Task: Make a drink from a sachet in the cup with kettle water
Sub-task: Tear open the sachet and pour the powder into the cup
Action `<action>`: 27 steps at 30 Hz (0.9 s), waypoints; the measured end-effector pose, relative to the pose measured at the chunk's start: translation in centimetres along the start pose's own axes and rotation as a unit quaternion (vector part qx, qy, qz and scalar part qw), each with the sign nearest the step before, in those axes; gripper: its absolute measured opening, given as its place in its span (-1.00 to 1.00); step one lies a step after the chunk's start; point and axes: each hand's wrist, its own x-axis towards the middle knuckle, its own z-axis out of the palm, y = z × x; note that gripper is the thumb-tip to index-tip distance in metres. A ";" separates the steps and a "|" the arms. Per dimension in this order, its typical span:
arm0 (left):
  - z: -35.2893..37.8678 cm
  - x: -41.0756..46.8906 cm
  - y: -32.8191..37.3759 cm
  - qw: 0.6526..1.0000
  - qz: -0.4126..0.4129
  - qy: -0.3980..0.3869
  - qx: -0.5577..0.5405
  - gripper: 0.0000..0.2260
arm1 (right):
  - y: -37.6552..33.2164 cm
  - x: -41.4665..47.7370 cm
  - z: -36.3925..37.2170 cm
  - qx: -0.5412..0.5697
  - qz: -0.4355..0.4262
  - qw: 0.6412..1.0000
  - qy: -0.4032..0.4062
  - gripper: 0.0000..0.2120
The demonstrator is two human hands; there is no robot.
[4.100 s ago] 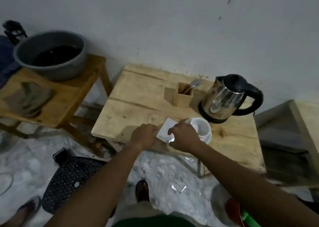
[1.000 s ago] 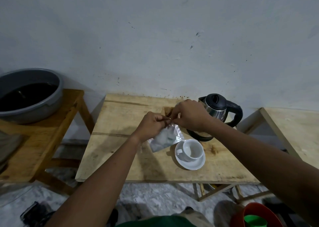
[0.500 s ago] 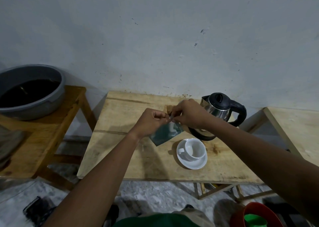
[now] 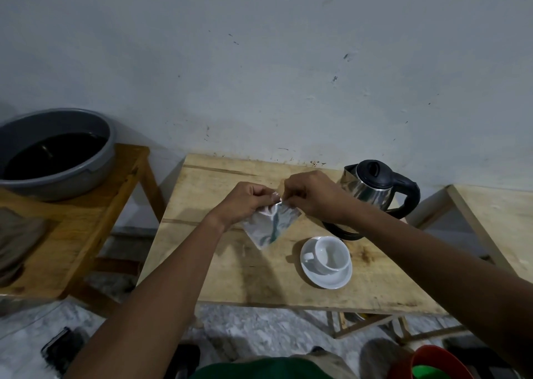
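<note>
I have the sachet [image 4: 269,225] pinched at its top corner, my left hand [image 4: 245,202] and right hand [image 4: 313,195] each clamped on the foil beside the other, thumbs nearly touching. It hangs above the wooden table [image 4: 207,263], left of the cup [image 4: 331,253] and not over it. That is my worry: if the foil gives all at once, I think the powder could jump out and land on the wood instead of in the cup. A crooked tear could also run down the side and spill it. The kettle [image 4: 372,194] stands just behind my right wrist, close enough to knock.

The sachet is a small silvery packet, crinkled and shiny, with a dark teal streak down its middle. It hangs tilted, one corner pointing down. I cannot tell whether the top has opened yet. The cup looks empty on its white saucer [image 4: 326,277].
</note>
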 end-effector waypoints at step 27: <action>1.8 0.4 -2.3 0.999 -0.010 0.020 -0.041 -0.91 | 1.7 -2.6 2.0 0.145 0.101 0.975 0.134 -0.93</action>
